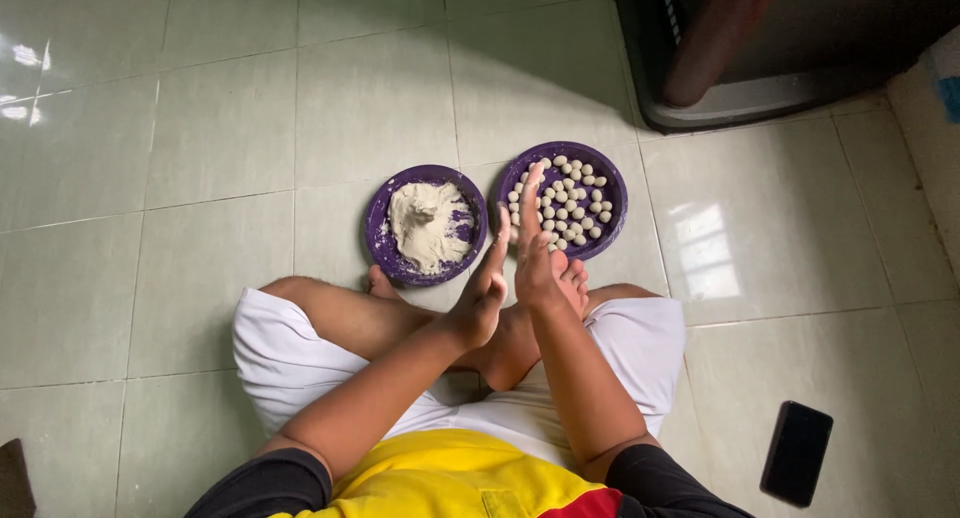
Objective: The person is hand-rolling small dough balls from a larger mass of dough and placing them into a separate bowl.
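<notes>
I sit cross-legged on a tiled floor. My left hand (483, 293) and my right hand (534, 248) are raised palm to palm in front of me, fingers straight; whatever lies between the palms is hidden. Just beyond them stand two purple plates. The left plate (380, 240) holds a lump of pale dough (425, 224). The right plate (612, 183) holds several small white dough balls (573, 198). My right fingertips overlap the near left edge of the plate of balls in view.
A black phone (796, 452) lies on the floor at my right. A dark appliance or cabinet base (740, 88) stands at the back right. A dark object (14, 478) shows at the lower left edge.
</notes>
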